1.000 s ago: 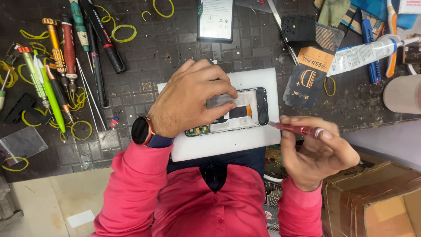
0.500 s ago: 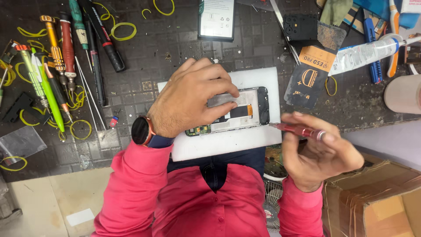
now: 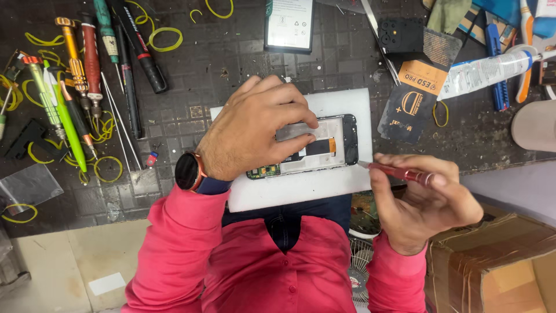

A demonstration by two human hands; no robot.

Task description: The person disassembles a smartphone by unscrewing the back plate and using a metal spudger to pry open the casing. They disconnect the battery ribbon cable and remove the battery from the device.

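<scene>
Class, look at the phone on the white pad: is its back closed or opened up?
Opened up. The phone shows a bare green circuit board and inner parts; left hand presses it.

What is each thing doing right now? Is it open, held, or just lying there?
Phone: back off, insides showing, lying on white pad.
Left hand: pressing down on phone.
Right hand: gripping red screwdriver.
Red screwdriver: held, tip by the phone's corner.
Battery: out, lying on mat.
</scene>
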